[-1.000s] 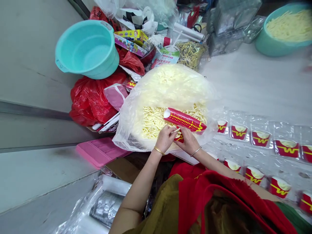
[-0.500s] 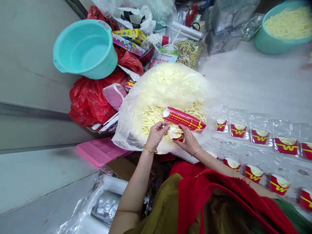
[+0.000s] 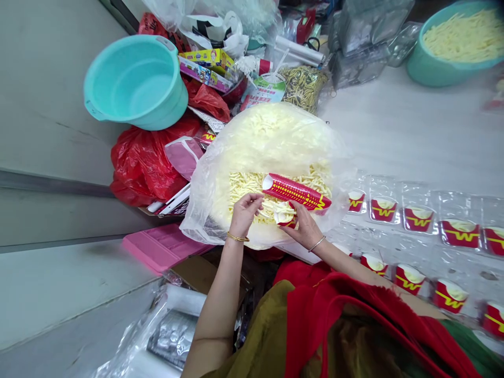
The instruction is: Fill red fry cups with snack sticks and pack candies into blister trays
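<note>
My right hand (image 3: 302,226) grips a small red fries carton (image 3: 290,223), tilted with its white mouth toward the left and pale sticks showing in it. Left of the carton, my left hand (image 3: 244,214) hovers over the loose pale yellow fry-shaped sticks (image 3: 246,186), thumb and fingers pinched together. Whether a stick is between those fingertips is too small to tell. Just beyond both hands, a nested stack of red and yellow fries cartons (image 3: 297,192) lies on the sticks. A large clear plastic bag (image 3: 205,210) holds the sticks and spreads around them.
Rows of clear packs with filled red cartons (image 3: 384,210) lie on the white table (image 3: 378,126) at right. A turquoise basin (image 3: 136,84) stands at left above red bags (image 3: 147,163). Another tub (image 3: 437,71) of sticks is back right. A pink tray (image 3: 157,247) sits lower left.
My left hand has moved left, away from the carton's mouth. My right hand keeps the carton in nearly the same place. The view has shifted slightly.
</note>
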A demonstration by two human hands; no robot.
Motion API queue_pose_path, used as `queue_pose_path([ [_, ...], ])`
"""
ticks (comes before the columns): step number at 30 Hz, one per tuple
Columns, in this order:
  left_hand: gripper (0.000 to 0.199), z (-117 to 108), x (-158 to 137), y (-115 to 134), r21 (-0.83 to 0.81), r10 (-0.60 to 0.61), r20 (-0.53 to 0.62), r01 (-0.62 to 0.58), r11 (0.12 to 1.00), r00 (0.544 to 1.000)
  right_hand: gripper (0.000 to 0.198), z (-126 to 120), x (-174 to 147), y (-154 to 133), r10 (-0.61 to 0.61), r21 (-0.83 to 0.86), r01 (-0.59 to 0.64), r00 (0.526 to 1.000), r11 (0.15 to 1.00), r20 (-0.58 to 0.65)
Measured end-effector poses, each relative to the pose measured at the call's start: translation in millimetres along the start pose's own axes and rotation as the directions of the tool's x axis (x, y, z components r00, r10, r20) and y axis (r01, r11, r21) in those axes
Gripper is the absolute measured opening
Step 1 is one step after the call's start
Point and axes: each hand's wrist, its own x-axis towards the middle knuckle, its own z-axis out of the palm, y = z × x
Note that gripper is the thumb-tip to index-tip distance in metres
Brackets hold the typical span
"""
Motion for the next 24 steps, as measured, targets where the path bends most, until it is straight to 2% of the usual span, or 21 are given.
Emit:
queue_pose_path([
  [2,0.021,-8,4,2,-0.026,0.017,-0.063,-0.018,0.999,0.998,0.072,0,0,0,0.005,0.002,-0.005,1.000,1.000,-0.001],
  [4,0.021,-10,3,5,-0.021,0.012,-0.064,-0.013,1.000,0.998,0.072,0,0,1,0.000,0.000,0.000,1.000,1.000,0.000],
  [9,0.020,8,-10,11,0.095,-0.001,0.146,-0.013,0.995,0.989,0.074,3,2,2,-0.028,-0.015,0.028,0.999,0.999,0.017],
  [11,0.018,14,-11,10,0.109,0.016,0.182,-0.037,0.993,0.983,0.075,4,2,3,-0.030,-0.026,0.030,0.999,0.999,0.021],
  [12,0.018,14,-9,9,0.094,0.038,0.145,-0.053,0.994,0.989,0.075,4,2,3,-0.030,-0.030,0.031,0.999,0.999,0.022],
  [14,0.019,9,-2,5,0.021,0.085,-0.020,-0.084,0.996,0.996,0.075,3,1,4,-0.030,-0.033,0.030,0.999,0.999,0.021],
  [17,0.021,-3,8,-2,-0.088,0.088,-0.271,-0.116,0.989,0.959,0.074,0,0,3,-0.030,-0.031,0.030,0.999,0.999,0.018],
  [20,0.021,-1,7,-5,-0.038,0.157,-0.332,-0.179,0.983,0.930,0.073,0,2,-1,-0.032,-0.020,0.032,0.999,0.999,0.021],
  [24,0.019,27,-9,-9,0.204,0.341,-0.325,-0.287,0.936,0.882,0.073,3,4,-7,-0.059,-0.009,0.059,0.997,0.998,0.040],
])
